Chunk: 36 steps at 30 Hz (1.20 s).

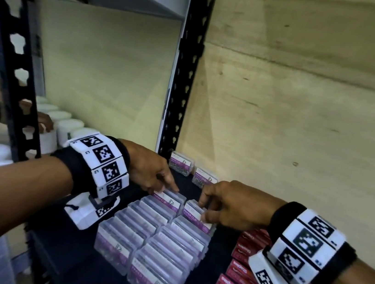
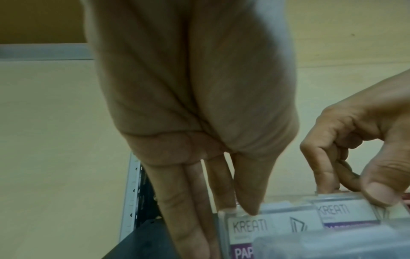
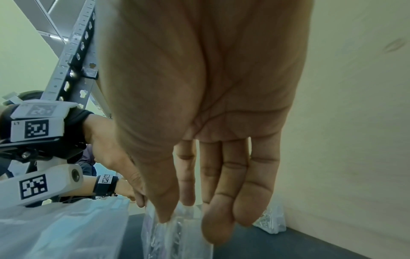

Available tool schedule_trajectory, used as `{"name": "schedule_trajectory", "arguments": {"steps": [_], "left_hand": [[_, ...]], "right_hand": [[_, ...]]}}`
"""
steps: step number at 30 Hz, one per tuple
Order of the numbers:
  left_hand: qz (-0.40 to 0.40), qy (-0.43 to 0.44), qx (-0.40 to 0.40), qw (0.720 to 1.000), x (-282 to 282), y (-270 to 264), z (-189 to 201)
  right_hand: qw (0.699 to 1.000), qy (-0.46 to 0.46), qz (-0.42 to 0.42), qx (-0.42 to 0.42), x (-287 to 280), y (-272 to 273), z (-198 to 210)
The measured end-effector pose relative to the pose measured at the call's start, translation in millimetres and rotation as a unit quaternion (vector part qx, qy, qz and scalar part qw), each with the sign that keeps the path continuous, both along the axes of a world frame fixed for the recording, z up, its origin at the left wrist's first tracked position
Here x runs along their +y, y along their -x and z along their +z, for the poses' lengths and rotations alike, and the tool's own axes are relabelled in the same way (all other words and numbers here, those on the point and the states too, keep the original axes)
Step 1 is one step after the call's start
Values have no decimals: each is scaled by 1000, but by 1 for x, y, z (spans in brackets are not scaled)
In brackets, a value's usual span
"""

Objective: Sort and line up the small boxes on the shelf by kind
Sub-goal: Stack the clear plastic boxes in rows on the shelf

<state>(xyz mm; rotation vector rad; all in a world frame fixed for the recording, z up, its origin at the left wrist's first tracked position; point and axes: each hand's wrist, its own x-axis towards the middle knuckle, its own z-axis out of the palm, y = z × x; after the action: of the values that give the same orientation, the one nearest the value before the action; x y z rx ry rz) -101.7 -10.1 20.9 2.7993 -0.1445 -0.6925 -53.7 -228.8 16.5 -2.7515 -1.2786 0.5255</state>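
Note:
Two rows of clear paper clip boxes (image 1: 155, 245) with purple labels run front to back on the dark shelf (image 1: 82, 266). My left hand (image 1: 165, 187) is at the far end of the left row, thumb and straight fingers pinching the top of its rear box (image 1: 168, 199). My right hand (image 1: 202, 210) pinches the rear box of the right row (image 1: 195, 217) between thumb and index finger. The left wrist view shows my left hand (image 2: 237, 206) on its box (image 2: 266, 226). The right wrist view shows my right hand (image 3: 186, 219) on its clear box (image 3: 175, 233).
Two loose paper clip boxes (image 1: 179, 164) (image 1: 204, 179) stand at the back by the wall. Red staples boxes (image 1: 242, 272) lie in rows under my right wrist. A black upright (image 1: 181, 93) stands behind my left hand, with white jars (image 1: 70, 127) beyond it.

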Motion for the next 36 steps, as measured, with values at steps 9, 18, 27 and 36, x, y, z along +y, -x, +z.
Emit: {"name": "schedule_trajectory", "arguments": {"steps": [9,18,27,36], "left_hand": [[-7,-47,1,999,-11,11,7],[-22,-71,-1,997,-15,19,11],[-17,-68,-1,998,-15,17,11],[9,-33,35,999,-12,3,12]], "right_hand": [[1000,-4,12,6,-5,12,1],[1000,-10,24,10,-7,19,3],[999,-14,26,26,-8,21,4],[997,-20,18,68,-7,13,2]]}}
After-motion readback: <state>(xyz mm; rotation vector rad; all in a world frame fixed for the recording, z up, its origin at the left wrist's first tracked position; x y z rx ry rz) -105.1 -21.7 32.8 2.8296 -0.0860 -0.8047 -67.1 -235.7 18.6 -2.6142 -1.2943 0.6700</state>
